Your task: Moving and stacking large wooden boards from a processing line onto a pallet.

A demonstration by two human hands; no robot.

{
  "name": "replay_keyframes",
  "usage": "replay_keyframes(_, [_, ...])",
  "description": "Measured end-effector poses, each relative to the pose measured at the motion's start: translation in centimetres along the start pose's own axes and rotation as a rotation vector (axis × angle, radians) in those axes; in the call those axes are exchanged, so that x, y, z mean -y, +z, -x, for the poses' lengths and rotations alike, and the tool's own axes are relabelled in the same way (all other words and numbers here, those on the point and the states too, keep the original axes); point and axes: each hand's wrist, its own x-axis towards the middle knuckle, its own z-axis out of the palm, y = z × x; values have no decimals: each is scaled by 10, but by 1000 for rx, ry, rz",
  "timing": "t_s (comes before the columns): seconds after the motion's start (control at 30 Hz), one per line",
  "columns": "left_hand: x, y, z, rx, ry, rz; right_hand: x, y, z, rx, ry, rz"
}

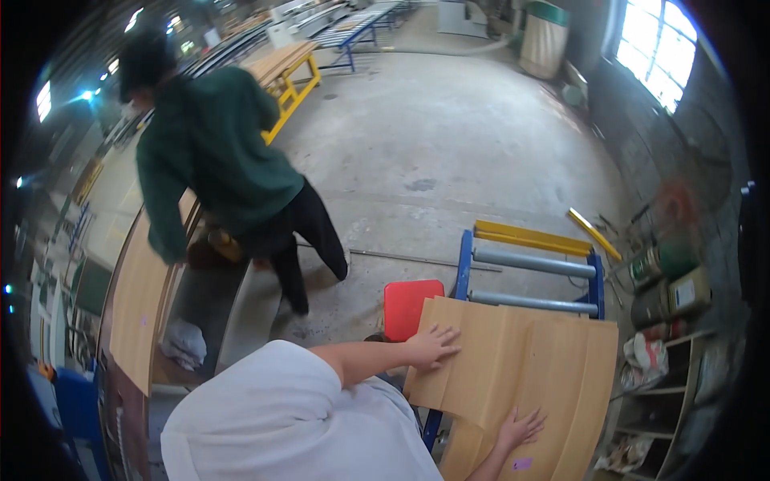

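Concrete floor (449, 144); boards (525, 373) lengthwise near-to-far

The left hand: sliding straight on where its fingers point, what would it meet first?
The left hand would probably first meet an edge among the wooden boards under it; whether that edge stands higher is unclear.

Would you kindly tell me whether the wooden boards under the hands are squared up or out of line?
Out of line: the wooden boards show stepped, uneven edges beneath the left hand and right hand.
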Motion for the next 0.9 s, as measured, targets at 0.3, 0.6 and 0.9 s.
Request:
replay_keyframes(0.3, [31,-21,-4,-52,-202,-46,7,17,7,-644,-257,406])
replay_keyframes(0.6, [64,-18,-12,-87,19,-136,111,79,4,-189,-393,-88])
replay_keyframes(0.9, [197,20,183,-147,-342,561,223,40,86,-798,-570,426])
